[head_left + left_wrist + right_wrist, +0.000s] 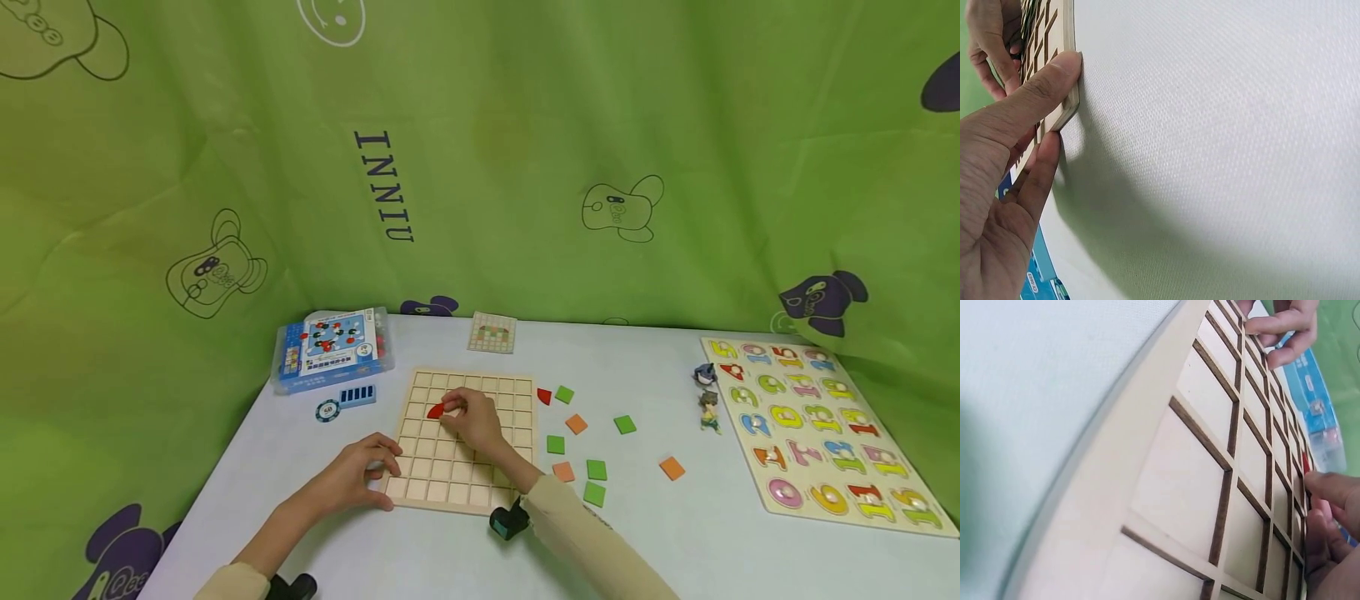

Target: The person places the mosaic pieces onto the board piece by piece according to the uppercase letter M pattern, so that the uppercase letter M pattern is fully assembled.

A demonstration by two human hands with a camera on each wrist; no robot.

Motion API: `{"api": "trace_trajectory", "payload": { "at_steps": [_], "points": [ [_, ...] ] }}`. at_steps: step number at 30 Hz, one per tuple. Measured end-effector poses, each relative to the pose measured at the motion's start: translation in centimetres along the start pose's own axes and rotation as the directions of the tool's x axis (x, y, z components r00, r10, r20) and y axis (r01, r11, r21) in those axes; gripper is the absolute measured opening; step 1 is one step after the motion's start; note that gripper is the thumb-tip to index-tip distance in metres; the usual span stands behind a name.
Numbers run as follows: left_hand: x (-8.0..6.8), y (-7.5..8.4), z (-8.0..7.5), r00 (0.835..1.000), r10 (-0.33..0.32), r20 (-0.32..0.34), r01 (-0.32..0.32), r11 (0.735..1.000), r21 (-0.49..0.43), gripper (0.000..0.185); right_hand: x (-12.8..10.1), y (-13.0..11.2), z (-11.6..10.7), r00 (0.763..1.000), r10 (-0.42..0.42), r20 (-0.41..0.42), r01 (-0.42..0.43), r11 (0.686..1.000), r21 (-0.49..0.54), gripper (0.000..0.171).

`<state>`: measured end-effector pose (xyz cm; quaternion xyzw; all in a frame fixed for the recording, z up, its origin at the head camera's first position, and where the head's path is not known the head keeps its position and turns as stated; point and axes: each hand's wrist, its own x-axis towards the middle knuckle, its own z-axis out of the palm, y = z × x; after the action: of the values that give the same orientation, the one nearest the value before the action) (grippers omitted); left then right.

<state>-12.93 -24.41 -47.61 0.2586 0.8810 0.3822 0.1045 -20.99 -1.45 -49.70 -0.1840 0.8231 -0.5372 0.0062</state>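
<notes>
A square wooden grid board lies flat on the table. My left hand grips its near-left corner; in the left wrist view the thumb lies over one edge and the fingers are against the adjoining side. Over the board's upper middle, my right hand has thumb and fingertips together at a red quarter-circle tile, pinching at its right side. In the right wrist view only a sliver of that red tile shows beside the fingers. Another red quarter-circle tile rests just right of the board.
Several loose green tiles and orange tiles lie right of the board. A pattern card is behind it. A plastic box, a blue block and a round chip are left. Figurines and a number puzzle occupy the right.
</notes>
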Motion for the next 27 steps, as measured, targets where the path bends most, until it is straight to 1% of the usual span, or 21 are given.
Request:
{"api": "trace_trajectory", "payload": {
  "at_steps": [9, 20, 24, 27],
  "points": [
    [0.01, 0.09, 0.02, 1.000, -0.005, -0.001, 0.005, 1.000, 0.004, 0.031, 0.04, -0.12, -0.03, 1.000, 0.013, -0.008, -0.012, 0.999, 0.031, 0.017],
    [-0.04, -0.11, -0.03, 1.000, -0.009, -0.002, 0.009, 1.000, -0.011, 0.030, 0.08, -0.21, 0.08, 1.000, 0.004, -0.016, -0.004, 1.000, 0.012, 0.015],
    [-0.04, -0.23, 0.00, 1.000, -0.002, -0.001, 0.002, 1.000, -0.004, 0.031, 0.21, -0.17, 0.04, 1.000, -0.025, -0.015, 0.026, 0.999, 0.037, 0.019],
    [0.01, -0.25, 0.04, 1.000, 0.003, -0.001, -0.003, 1.000, -0.005, 0.031, 0.44, -0.16, -0.03, 0.999, -0.036, 0.020, 0.035, 0.997, 0.071, 0.024]
  ]
}}
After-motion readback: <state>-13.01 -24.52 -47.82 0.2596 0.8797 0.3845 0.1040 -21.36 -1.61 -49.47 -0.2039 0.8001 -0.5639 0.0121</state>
